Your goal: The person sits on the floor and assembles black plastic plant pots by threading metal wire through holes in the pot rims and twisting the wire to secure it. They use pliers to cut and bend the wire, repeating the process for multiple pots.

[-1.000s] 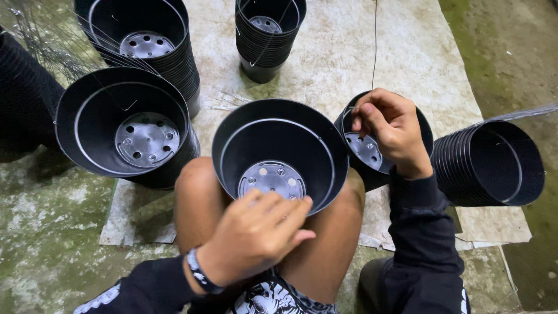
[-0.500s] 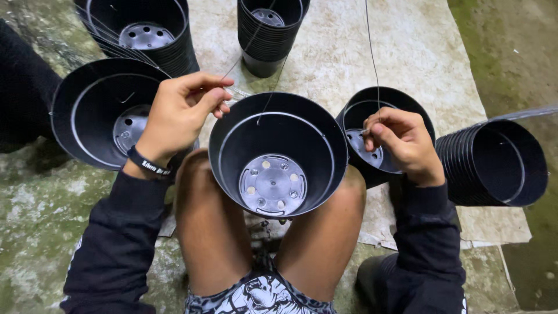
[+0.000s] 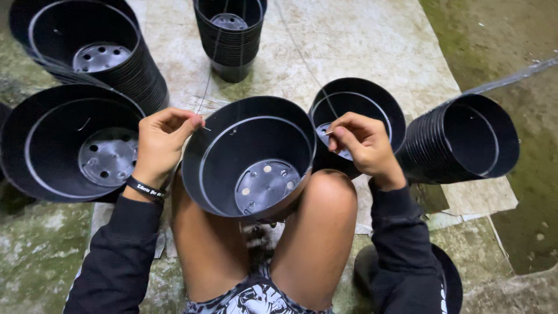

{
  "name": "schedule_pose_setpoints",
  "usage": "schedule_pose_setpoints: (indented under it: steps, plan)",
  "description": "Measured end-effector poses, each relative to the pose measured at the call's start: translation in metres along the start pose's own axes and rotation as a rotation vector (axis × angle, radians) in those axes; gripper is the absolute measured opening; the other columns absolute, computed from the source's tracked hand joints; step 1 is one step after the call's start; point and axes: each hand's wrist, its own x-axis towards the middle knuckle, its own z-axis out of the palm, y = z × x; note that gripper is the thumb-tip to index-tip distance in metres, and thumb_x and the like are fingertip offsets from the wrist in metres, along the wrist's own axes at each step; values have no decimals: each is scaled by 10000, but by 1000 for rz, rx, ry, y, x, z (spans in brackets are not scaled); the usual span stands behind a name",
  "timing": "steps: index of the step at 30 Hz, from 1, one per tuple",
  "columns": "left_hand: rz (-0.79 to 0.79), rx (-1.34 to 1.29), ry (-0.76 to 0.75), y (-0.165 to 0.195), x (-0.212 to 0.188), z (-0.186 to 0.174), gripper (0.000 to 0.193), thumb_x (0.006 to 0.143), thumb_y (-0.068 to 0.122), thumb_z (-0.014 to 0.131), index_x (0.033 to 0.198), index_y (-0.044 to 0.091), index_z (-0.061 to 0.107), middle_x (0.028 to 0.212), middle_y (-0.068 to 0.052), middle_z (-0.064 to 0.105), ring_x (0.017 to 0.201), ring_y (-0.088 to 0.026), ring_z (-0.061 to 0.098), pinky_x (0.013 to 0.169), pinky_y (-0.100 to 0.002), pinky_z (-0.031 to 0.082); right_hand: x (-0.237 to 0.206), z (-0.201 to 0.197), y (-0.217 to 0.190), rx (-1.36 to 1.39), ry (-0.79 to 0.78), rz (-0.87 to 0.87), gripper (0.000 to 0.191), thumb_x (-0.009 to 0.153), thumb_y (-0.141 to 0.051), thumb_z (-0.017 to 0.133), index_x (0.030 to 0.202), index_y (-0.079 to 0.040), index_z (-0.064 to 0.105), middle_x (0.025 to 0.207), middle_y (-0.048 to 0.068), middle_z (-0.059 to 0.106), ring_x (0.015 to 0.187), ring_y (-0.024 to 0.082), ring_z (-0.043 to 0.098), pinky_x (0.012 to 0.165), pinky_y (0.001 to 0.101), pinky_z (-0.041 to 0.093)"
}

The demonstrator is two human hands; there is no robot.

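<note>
A black plastic pot (image 3: 221,168) with holes in its base is clamped between my bare knees, mouth facing up. My left hand (image 3: 160,142) pinches the end of a thin wire (image 3: 204,93) at the pot's left rim. My right hand (image 3: 360,142) pinches another thin wire end at the right rim, over a smaller black pot (image 3: 378,99) behind it. The wire strands run up and away toward the far stacks.
Stacks of black pots surround me: one at far left (image 3: 125,70), one at top centre (image 3: 229,49), one lying on its side at right (image 3: 465,139). A single wide pot (image 3: 40,145) sits at left. Pale sheeting (image 3: 360,40) covers the mossy concrete floor.
My left hand rose from my lap to the pot's left rim and now pinches a wire. My right hand shifted slightly toward the pot's right rim.
</note>
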Motion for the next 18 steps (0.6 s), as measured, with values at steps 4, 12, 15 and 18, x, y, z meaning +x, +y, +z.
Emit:
schedule_pose_setpoints:
  steps: [4, 12, 15, 18]
  plan:
    - [-22, -90, -36, -28, 9, 0, 98, 1010, 73, 723, 1049, -18, 723, 1000, -84, 750, 928, -108, 702, 891, -256, 548, -9, 17, 6, -26, 74, -50, 117, 1054, -69, 592, 1032, 11, 675, 826, 34, 681, 746, 82, 639, 677, 224, 525]
    - [-126, -123, -80, -66, 25, -14, 107, 1016, 92, 693, 1070, 1, 708, 1050, -83, 767, 943, -94, 699, 876, -233, 536, -8, 40, 3, -85, 74, -158, 111, 1051, -67, 594, 1041, 17, 665, 847, 38, 688, 772, 86, 667, 721, 231, 550]
    - [-140, -116, -96, -75, 27, -18, 100, 1022, 101, 688, 1064, 13, 706, 1056, -77, 766, 886, -51, 671, 774, -191, 492, -7, 47, -1, -60, 74, -171, 107, 1056, -62, 598, 1035, 20, 663, 861, 47, 685, 781, 94, 670, 731, 236, 553]
    - [-165, -137, -111, -81, 31, -19, 91, 1027, 117, 686, 1048, 31, 706, 1043, -66, 767, 739, -4, 566, 625, -164, 393, -9, 52, -6, -58, 62, -169, 110, 1054, -54, 596, 1029, 25, 669, 865, 56, 690, 780, 104, 676, 730, 239, 553]
